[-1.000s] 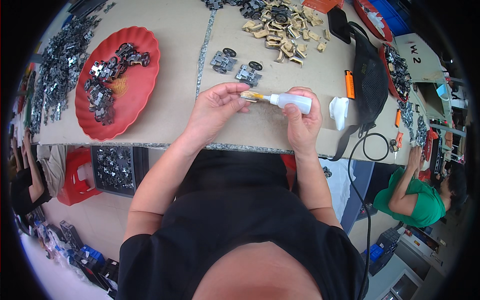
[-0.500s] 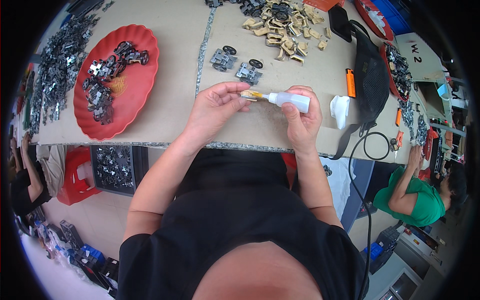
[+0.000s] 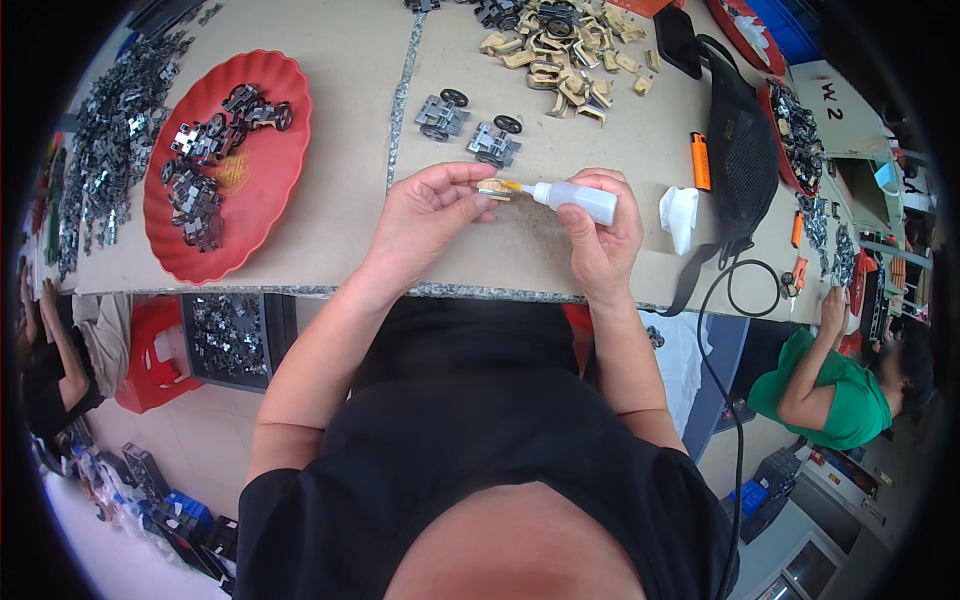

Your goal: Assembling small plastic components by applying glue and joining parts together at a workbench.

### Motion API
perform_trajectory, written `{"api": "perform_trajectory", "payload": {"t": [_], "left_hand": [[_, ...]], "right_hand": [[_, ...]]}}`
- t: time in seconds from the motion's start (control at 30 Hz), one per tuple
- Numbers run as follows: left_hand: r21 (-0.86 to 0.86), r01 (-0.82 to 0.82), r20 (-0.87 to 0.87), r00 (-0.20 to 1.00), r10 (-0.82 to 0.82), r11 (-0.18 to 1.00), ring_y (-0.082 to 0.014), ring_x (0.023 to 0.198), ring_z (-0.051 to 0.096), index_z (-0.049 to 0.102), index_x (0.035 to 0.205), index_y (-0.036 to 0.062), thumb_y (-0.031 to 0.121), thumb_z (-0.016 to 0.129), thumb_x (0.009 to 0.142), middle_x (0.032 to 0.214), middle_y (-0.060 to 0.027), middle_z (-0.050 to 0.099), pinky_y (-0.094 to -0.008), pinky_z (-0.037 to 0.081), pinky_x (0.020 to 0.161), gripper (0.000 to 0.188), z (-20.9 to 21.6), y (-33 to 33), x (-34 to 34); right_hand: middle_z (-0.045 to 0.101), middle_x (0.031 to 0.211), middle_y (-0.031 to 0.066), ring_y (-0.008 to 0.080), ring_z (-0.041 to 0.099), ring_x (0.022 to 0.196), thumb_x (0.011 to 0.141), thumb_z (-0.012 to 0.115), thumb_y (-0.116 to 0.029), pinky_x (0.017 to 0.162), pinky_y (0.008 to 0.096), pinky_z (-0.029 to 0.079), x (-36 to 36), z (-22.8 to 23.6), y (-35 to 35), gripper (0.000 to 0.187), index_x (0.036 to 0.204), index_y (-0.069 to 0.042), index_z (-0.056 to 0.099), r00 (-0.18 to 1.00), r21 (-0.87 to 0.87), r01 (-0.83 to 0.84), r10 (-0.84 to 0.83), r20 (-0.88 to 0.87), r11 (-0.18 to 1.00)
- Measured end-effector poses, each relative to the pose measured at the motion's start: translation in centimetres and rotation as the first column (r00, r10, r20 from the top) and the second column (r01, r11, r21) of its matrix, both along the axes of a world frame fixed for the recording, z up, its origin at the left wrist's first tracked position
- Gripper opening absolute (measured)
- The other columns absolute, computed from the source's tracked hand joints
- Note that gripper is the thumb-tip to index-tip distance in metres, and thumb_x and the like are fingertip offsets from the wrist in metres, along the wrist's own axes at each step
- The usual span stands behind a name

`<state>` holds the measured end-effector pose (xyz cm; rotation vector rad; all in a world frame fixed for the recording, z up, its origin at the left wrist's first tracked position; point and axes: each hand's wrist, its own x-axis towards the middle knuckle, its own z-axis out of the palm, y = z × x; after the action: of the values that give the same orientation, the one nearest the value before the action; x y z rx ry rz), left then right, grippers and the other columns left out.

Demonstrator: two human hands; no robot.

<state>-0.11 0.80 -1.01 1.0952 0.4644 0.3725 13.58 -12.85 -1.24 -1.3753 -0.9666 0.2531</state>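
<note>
Between the thumb and fingers of my left hand (image 3: 432,215) is a small tan plastic part (image 3: 492,190). My right hand (image 3: 608,235) grips a white squeeze bottle (image 3: 582,202) lying nearly level, its narrow yellowish nozzle (image 3: 516,187) pointing left. The nozzle tip meets or almost meets the tan part; I cannot tell which. Just beyond my hands stand two grey chassis pieces with black wheels, one on the left (image 3: 442,115) and one on the right (image 3: 496,141).
A red scalloped tray (image 3: 265,195) with several wheeled chassis sits at left, beside a heap of grey parts (image 3: 120,120). Tan parts (image 3: 575,70) are piled at the back. To the right lie an orange lighter (image 3: 700,162), crumpled white tissue (image 3: 679,218) and a black bag (image 3: 742,140). A co-worker in green (image 3: 835,390) is at right.
The bottle and my right hand have shifted very slightly left. My left hand keeps the same pinch on the tan part.
</note>
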Motion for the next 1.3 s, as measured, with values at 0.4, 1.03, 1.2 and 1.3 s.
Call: {"api": "perform_trajectory", "payload": {"t": [0.4,1.03,1.2,1.3], "left_hand": [[-0.009,-0.008,0.035,0.999,0.008,1.0,-0.0104,0.081,0.06,0.054,0.112,-0.0032,0.001,0.057,0.086,0.092,-0.0074,0.063,-0.0231,0.05,0.077,0.026,-0.2,0.1,-0.1],[0.001,0.036,0.04,0.999,-0.036,0.999,-0.012,0.085,0.06,0.053,0.11,-0.0016,0.001,0.056,0.086,0.096,-0.0086,0.062,-0.0253,0.05,0.078,0.024,-0.2,0.1,0.1],[-0.02,0.055,0.053,0.997,-0.054,0.998,-0.0125,0.086,0.06,0.053,0.108,-0.0012,0.001,0.056,0.087,0.096,-0.0088,0.062,-0.026,0.05,0.078,0.022,-0.1,-0.3,0.5],[-0.047,0.08,0.055,0.996,-0.077,0.996,-0.0126,0.086,0.06,0.053,0.108,-0.0003,0.001,0.056,0.087,0.096,-0.0086,0.063,-0.0265,0.05,0.079,0.022,0.0,-0.5,0.7]], "right_hand": [[0.054,0.093,0.011,0.0169,0.053,0.083,0.077,0.07,-0.012,0.071,0.0267,0.044,0.2,-0.2,-0.2,0.028,0.096,0.0,0.054,0.998,-0.012,0.025,-0.024,0.053,1.0],[0.06,0.101,0.0098,0.0134,0.057,0.09,0.073,0.068,0.006,0.082,0.0251,0.046,5.1,0.5,-0.5,0.035,0.104,0.002,0.052,0.864,-0.099,0.219,-0.24,-0.443,0.971],[0.06,0.102,0.0099,0.013,0.056,0.091,0.072,0.069,0.004,0.084,0.0246,0.045,5.7,-0.9,-0.7,0.036,0.103,0.001,0.052,0.891,-0.167,0.235,-0.28,-0.358,0.958],[0.059,0.103,0.0099,0.0128,0.056,0.09,0.073,0.07,0.001,0.082,0.0241,0.044,5.5,-1.0,-0.9,0.036,0.105,0.001,0.053,0.916,-0.181,0.258,-0.3,-0.267,0.949]]}}
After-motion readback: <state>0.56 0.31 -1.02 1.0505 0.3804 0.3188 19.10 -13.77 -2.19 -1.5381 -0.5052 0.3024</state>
